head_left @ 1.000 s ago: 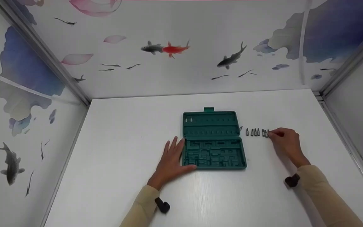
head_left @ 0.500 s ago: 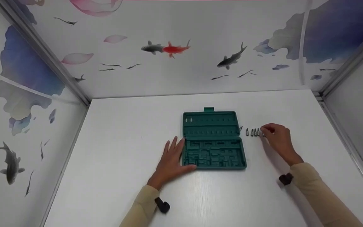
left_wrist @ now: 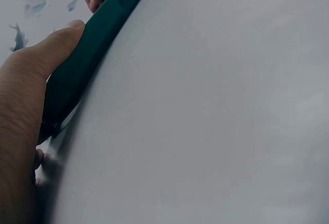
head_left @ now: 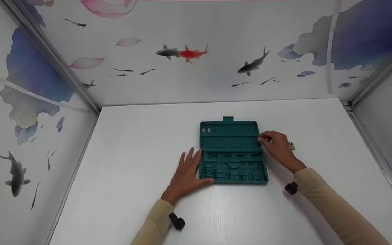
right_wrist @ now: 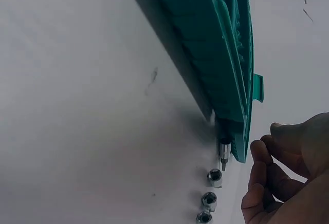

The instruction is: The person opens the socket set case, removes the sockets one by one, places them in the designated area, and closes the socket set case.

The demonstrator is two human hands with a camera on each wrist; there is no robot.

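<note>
Several metal sockets [right_wrist: 209, 200] sit on the table [head_left: 141, 136] just beside the open green case [head_left: 231, 150]; left hand [head_left: 186, 176] rests straight-fingered against it, right hand [head_left: 278, 147] curls near the lid [head_left: 229, 136], any pinched piece impossible to tell, and a low knuckle could scatter that row!

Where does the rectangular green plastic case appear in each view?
Head: the rectangular green plastic case lies open, just right of the picture's centre.
Left wrist: the case shows as a slanting band at upper left.
Right wrist: the case slants down from the top edge, right of centre.
Shared landmark: the bare right hand, visible in all three.
</note>
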